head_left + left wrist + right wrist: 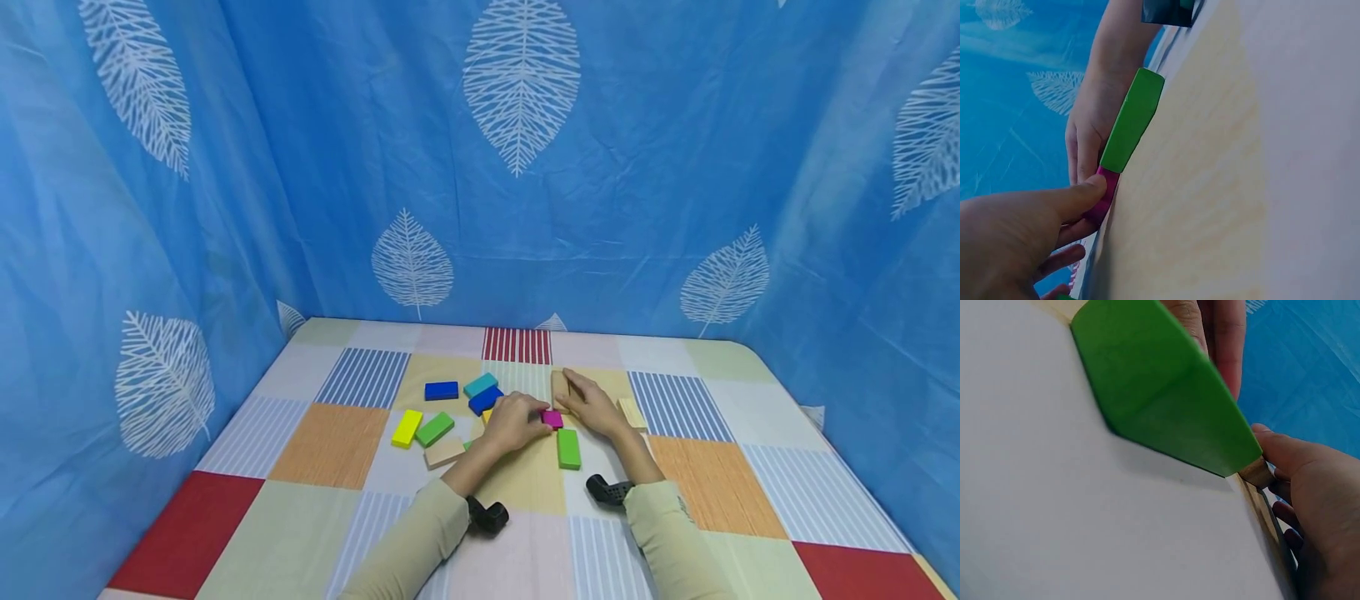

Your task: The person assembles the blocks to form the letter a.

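My left hand (516, 423) pinches a magenta block (552, 419) between thumb and fingers, low over the cloth. In the left wrist view the thumb lies along the side of that magenta block (1109, 192). My right hand (594, 407) holds a plain wooden block (559, 392) just beyond the magenta one; in the right wrist view its wooden end (1257, 473) shows between thumb and fingers. A green block (568, 449) lies on the near side of the magenta block, between the two hands, and fills much of the right wrist view.
Left of the hands lie loose blocks: yellow (407, 429), green (435, 429), wooden (445, 452), teal (480, 384) and two blue, one of them (441, 391) farther left. Another wooden block (632, 414) sits beside the right hand. Blue curtains (600, 208) surround the patchwork-covered table (322, 533).
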The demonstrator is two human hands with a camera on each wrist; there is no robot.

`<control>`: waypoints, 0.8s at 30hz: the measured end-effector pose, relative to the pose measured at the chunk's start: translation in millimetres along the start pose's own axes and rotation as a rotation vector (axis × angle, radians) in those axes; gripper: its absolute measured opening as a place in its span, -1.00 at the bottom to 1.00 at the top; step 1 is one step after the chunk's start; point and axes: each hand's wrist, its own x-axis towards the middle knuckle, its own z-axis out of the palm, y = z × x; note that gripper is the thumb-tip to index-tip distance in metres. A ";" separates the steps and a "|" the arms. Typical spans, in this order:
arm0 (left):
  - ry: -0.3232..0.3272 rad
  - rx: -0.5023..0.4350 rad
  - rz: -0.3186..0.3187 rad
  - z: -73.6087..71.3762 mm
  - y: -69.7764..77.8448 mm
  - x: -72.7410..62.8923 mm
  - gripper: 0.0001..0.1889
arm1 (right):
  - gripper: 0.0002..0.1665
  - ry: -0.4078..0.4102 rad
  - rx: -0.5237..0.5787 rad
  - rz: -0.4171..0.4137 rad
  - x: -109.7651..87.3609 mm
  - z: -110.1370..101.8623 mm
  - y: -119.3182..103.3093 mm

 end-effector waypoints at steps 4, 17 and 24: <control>0.038 -0.014 0.004 0.6 -4.1 -2.7 -0.55 | -0.33 0.001 -0.007 0.024 -0.8 -0.5 1.6; 0.045 -0.058 -0.016 1.3 -8.8 -7.0 -0.64 | -0.37 -0.008 0.021 -0.008 -1.7 -0.4 1.3; 0.035 -0.086 -0.036 3.6 -10.3 -5.2 -0.63 | -0.41 0.022 0.032 -0.124 -3.2 1.6 5.0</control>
